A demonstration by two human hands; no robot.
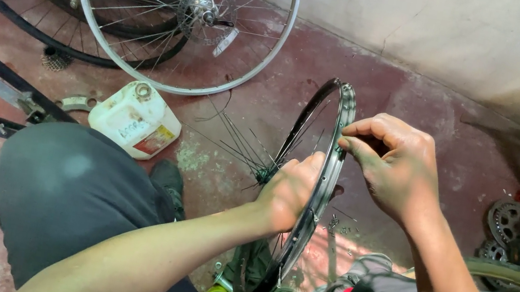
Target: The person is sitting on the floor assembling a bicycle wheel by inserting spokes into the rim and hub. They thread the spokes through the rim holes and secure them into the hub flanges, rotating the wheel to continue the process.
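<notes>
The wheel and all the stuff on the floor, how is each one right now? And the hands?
Dark rim: upright, edge-on, held.
Left hand: gripping the dark rim's edge.
Right hand: fingertips pinched at the rim's top.
Spokes: fanning loose from the hub.
Silver wheel: whole, spokes in, leaning.
White jug: lying on its side, capped.
Cogs: lying flat on the floor.

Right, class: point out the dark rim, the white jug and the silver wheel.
Dark rim (343,111): head view, on its upper edge near the fingers.
White jug (129,117): head view, on the middle of its side.
Silver wheel (269,55): head view, on the right arc of its rim.
</notes>
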